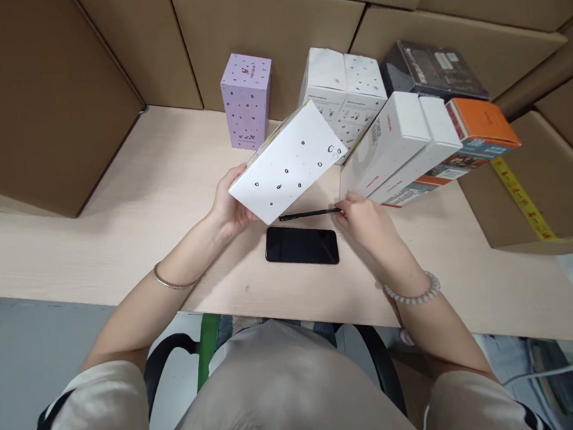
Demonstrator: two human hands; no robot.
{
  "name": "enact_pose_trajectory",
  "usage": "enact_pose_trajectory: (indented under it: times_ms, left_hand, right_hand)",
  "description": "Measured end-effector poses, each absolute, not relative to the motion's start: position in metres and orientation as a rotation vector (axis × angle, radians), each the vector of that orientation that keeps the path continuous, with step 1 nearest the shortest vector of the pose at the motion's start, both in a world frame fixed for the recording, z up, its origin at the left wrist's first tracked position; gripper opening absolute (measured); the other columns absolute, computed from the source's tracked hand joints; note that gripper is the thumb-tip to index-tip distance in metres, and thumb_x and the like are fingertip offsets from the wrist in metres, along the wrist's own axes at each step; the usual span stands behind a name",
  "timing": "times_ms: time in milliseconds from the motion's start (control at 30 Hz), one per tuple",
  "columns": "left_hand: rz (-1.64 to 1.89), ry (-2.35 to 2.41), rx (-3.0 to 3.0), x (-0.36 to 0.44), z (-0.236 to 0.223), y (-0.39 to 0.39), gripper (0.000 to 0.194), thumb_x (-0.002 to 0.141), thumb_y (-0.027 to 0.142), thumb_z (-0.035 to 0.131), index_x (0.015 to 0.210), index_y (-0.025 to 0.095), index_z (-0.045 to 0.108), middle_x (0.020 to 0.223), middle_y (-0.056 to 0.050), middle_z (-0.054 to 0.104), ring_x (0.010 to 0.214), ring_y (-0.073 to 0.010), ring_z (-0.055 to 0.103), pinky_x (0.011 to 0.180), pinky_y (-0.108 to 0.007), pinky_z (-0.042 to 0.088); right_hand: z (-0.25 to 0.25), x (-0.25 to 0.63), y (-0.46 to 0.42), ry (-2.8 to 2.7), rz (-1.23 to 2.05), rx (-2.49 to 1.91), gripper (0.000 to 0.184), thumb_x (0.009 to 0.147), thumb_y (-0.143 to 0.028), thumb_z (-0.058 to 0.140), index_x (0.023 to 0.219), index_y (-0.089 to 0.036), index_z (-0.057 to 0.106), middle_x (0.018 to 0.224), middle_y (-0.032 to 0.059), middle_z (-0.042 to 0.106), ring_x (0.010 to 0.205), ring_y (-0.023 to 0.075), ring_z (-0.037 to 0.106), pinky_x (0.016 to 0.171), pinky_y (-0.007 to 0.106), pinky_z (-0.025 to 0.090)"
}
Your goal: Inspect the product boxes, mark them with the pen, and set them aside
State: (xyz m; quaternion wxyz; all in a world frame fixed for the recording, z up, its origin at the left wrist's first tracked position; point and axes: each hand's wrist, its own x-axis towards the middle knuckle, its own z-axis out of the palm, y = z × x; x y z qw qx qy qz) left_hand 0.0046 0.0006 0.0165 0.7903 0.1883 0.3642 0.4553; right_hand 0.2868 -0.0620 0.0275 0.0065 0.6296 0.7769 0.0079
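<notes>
My left hand (pixel 232 203) grips the lower left end of a white box (pixel 287 165) printed with small black ovals. The box is tilted above the table, its far corner up toward the right. My right hand (pixel 364 218) has its fingertips closed on one end of a thin black pen (pixel 309 213), which lies level just beyond a phone. That black phone (pixel 301 246) rests on the table between my hands, its screen dark. Past the raised box, a purple patterned box (pixel 247 104) stands upright.
Two white patterned boxes (pixel 347 79) stand at the back. Right of them are a dark box (pixel 432 72), two plain white boxes (pixel 400 141) and an orange box (pixel 483 121). Cardboard cartons (pixel 271 35) wall the back; a large carton (pixel 40 102) stands left, another with yellow tape (pixel 523 197) right.
</notes>
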Motion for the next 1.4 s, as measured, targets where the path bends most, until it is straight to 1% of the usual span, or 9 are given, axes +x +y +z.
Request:
enact_pose_trajectory:
  times_ms: [267,400,500,567,833,967,1100,1300,1400]
  left_hand:
    - [1.016,0.804,0.388,0.015,0.027,-0.005,0.023,0.090,0.041,0.065,0.096,0.020,0.074,0.073,-0.001,0.080,0.061,-0.0196,0.076,0.056,-0.029,0.063]
    - [1.027,0.762,0.400,0.018,0.027,-0.007,0.024,0.090,0.040,0.066,0.098,0.019,0.075,0.074,-0.001,0.080,0.061,-0.0195,0.076,0.057,-0.028,0.062]
    - [1.041,0.756,0.391,0.015,0.025,-0.005,0.026,0.091,0.039,0.066,0.104,0.019,0.076,0.078,-0.003,0.082,0.066,-0.0212,0.078,0.062,-0.030,0.065]
    - [1.052,0.763,0.381,0.014,0.025,-0.005,0.026,0.091,0.038,0.066,0.105,0.019,0.076,0.078,-0.003,0.082,0.065,-0.0210,0.077,0.063,-0.030,0.064]
    - [1.142,0.819,0.308,0.017,0.031,-0.008,0.020,0.092,0.038,0.064,0.097,0.020,0.072,0.074,-0.002,0.079,0.064,-0.0195,0.075,0.060,-0.027,0.062]
    - [1.221,0.809,0.261,0.019,0.032,-0.010,0.023,0.094,0.039,0.060,0.104,0.022,0.072,0.076,-0.002,0.079,0.069,-0.0218,0.076,0.064,-0.028,0.063]
    - [1.252,0.722,0.241,0.016,0.029,-0.008,0.033,0.096,0.044,0.058,0.117,0.022,0.071,0.084,-0.003,0.082,0.074,-0.0234,0.078,0.065,-0.031,0.064]
    - [1.241,0.740,0.357,0.015,0.021,-0.005,0.038,0.094,0.044,0.061,0.124,0.023,0.070,0.089,-0.002,0.083,0.083,-0.0244,0.080,0.075,-0.031,0.066]
    - [1.239,0.812,0.409,0.019,0.022,-0.008,0.041,0.095,0.049,0.061,0.125,0.024,0.071,0.090,-0.001,0.083,0.079,-0.0241,0.079,0.065,-0.029,0.063]
  right_hand:
    - [0.022,0.291,-0.059,2.401,-0.197,2.075,0.033,0.097,-0.013,0.057,0.119,-0.012,0.082,0.105,0.0169,0.080,0.087,0.0286,0.075,0.072,0.037,0.050]
    - [0.028,0.291,-0.064,2.671,-0.586,1.968,0.032,0.099,-0.035,0.071,0.121,-0.014,0.079,0.109,0.0139,0.078,0.095,0.0290,0.075,0.086,0.040,0.058]
    - [0.029,0.282,-0.075,2.792,-0.812,1.603,0.070,0.079,-0.056,0.094,0.135,-0.017,0.074,0.127,0.0170,0.074,0.117,0.0361,0.074,0.103,0.048,0.060]
    - [0.026,0.275,-0.082,2.741,-0.766,1.521,0.086,0.069,-0.052,0.101,0.143,-0.019,0.071,0.136,0.0191,0.071,0.126,0.0412,0.070,0.110,0.054,0.058]
    - [0.020,0.267,-0.081,2.572,-0.923,1.587,0.084,0.066,-0.031,0.094,0.143,-0.015,0.064,0.136,0.0199,0.068,0.129,0.0391,0.068,0.109,0.050,0.059]
    - [0.023,0.269,-0.079,2.850,-0.778,1.584,0.071,0.068,-0.031,0.083,0.135,-0.020,0.063,0.130,0.0155,0.071,0.117,0.0360,0.072,0.096,0.046,0.062]
    - [0.024,0.277,-0.081,3.217,-0.424,1.697,0.081,0.068,-0.044,0.082,0.141,-0.024,0.054,0.124,0.0131,0.072,0.110,0.0363,0.072,0.082,0.046,0.061]
    - [0.017,0.287,-0.079,3.684,0.150,2.062,0.093,0.074,-0.062,0.081,0.151,-0.028,0.043,0.125,0.0121,0.056,0.114,0.0354,0.064,0.094,0.056,0.059]
    - [0.012,0.291,-0.074,3.819,0.376,2.070,0.103,0.069,-0.072,0.084,0.154,-0.031,0.042,0.128,0.0094,0.048,0.117,0.0354,0.060,0.094,0.058,0.059]
